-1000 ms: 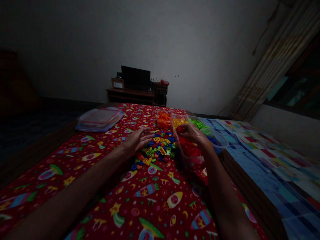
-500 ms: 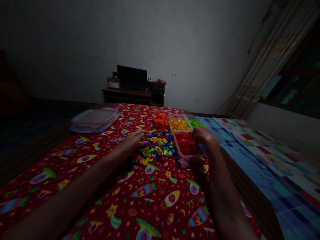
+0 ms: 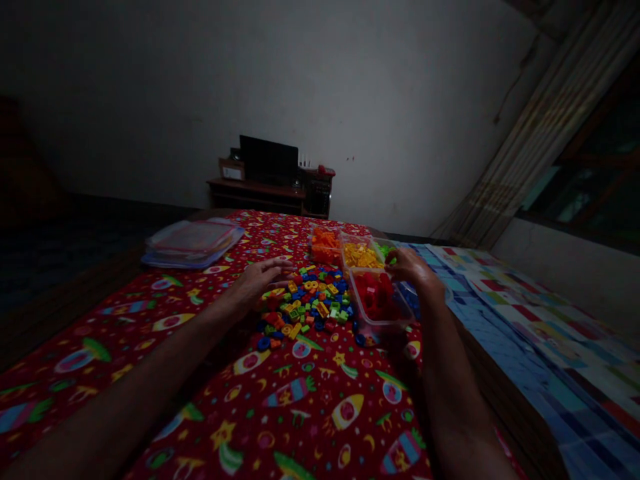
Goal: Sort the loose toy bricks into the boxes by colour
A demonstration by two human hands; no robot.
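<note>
A heap of small mixed-colour plastic bricks (image 3: 310, 303) lies on a red rocket-print cloth (image 3: 300, 400). My left hand (image 3: 260, 280) rests at the heap's left edge, fingers stretched out flat over the bricks. My right hand (image 3: 407, 265) is curled at the far right rim of a clear tub of red bricks (image 3: 377, 300); whether it grips the rim or a brick is too dark to tell. Behind that tub stand clear tubs of yellow bricks (image 3: 361, 255), orange bricks (image 3: 325, 243) and green bricks (image 3: 385, 251).
A stack of clear lids (image 3: 193, 240) lies at the back left of the cloth. A blue checked patterned cloth (image 3: 525, 320) spreads to the right. A low wooden shelf with a dark screen (image 3: 270, 177) stands against the far wall. A curtain (image 3: 540, 127) hangs at right.
My right hand moved from over the red tub's middle to its far right rim. My left hand shifted slightly left along the heap's edge. The camera view tilted a little.
</note>
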